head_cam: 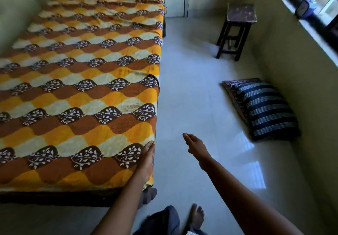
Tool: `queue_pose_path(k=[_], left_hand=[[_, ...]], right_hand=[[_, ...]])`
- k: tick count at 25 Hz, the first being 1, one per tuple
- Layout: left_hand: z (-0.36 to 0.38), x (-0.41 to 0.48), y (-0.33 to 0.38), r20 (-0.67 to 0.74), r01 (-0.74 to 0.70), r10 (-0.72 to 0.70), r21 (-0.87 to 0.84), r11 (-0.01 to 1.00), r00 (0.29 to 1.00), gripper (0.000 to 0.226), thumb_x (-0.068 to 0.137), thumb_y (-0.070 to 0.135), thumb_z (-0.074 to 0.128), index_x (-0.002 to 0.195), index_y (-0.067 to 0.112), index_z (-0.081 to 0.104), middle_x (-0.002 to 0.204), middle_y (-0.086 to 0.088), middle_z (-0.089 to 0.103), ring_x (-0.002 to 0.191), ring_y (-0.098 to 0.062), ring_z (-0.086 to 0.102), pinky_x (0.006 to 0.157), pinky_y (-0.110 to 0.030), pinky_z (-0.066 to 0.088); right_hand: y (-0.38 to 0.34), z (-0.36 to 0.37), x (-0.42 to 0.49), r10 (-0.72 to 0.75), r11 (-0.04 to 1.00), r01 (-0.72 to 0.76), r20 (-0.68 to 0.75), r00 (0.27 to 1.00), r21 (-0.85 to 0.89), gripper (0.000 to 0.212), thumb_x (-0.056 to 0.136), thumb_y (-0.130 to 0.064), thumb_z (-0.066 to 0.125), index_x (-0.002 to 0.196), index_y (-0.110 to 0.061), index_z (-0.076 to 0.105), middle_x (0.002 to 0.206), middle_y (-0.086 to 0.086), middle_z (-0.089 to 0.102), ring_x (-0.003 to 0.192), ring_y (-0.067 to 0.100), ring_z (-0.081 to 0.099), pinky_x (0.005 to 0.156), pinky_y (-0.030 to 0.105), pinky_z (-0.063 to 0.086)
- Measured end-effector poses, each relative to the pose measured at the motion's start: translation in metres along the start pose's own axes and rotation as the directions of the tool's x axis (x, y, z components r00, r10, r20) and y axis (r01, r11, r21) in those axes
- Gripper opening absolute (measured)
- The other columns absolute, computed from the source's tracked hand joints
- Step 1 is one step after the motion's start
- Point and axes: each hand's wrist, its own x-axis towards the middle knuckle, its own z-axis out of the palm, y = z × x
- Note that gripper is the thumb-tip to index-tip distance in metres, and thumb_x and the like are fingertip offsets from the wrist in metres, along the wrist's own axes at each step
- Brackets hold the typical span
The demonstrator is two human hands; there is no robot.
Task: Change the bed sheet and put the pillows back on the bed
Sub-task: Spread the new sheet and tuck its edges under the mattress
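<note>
An orange, brown and cream patterned bed sheet (82, 81) lies spread flat over the bed, reaching its right edge and near corner. My left hand (146, 157) rests flat with straight fingers on the sheet at the bed's right edge, close to the near corner. Out over the bare floor, my right hand (194, 146) hovers with straight fingers and holds nothing. Two pillows lie stacked on the floor against the right wall: a dark blue striped pillow (265, 110) on top, and a dark patterned pillow (231, 86) showing beneath it.
A dark wooden stool (237, 30) stands at the far right near the wall. A window (318, 2) with a small dark object on its sill is at the upper right. Pale tiled floor (192, 88) runs between bed and wall. My bare foot (197, 216) is below.
</note>
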Motion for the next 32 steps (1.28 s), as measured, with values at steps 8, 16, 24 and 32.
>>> queue_pose_path(k=[8,16,24,32], left_hand=[[0.038,0.053,0.051,-0.081,-0.136,0.147,0.120,0.983,0.986,0.043,0.099,0.024,0.040,0.138,0.007,0.039,0.145,-0.009,0.039,0.133,-0.026,0.037,0.102,-0.030,0.031],[0.013,0.242,0.075,-0.211,-0.196,0.370,0.565,0.801,0.905,0.100,0.068,0.078,0.017,0.146,0.017,0.026,0.153,-0.007,0.025,0.141,-0.025,0.022,0.114,-0.046,0.022],[0.003,0.413,0.024,-0.082,-0.116,0.515,0.933,0.340,0.853,0.061,0.093,0.050,0.027,0.144,0.015,0.033,0.151,-0.008,0.029,0.139,-0.026,0.027,0.111,-0.051,0.024],[0.009,0.413,0.017,-0.062,-0.018,0.590,0.991,0.129,0.805,0.061,0.091,0.046,0.027,0.144,0.015,0.033,0.152,-0.008,0.029,0.140,-0.028,0.026,0.111,-0.055,0.022]], right_hand=[[-0.046,-0.041,0.057,-0.037,0.998,0.035,0.030,0.999,0.051,0.040,0.094,-0.043,0.048,0.125,-0.019,0.055,0.120,0.001,0.058,0.113,0.020,0.054,0.102,0.043,0.043],[-0.122,-0.001,0.229,-0.168,0.963,0.178,0.065,0.984,-0.204,0.039,0.097,-0.037,0.044,0.129,-0.016,0.053,0.131,0.001,0.056,0.119,0.016,0.052,0.086,0.021,0.037],[-0.155,0.150,0.460,-0.462,0.390,0.682,0.509,0.726,-0.618,0.052,0.097,-0.047,0.028,0.143,-0.024,0.035,0.155,0.002,0.022,0.145,0.020,0.012,0.118,0.040,0.007],[-0.113,0.158,0.542,-0.605,0.558,0.505,0.094,0.791,-0.659,0.061,0.095,-0.049,0.033,0.149,-0.024,0.018,0.158,-0.003,0.008,0.146,0.016,-0.002,0.115,0.041,-0.007]])
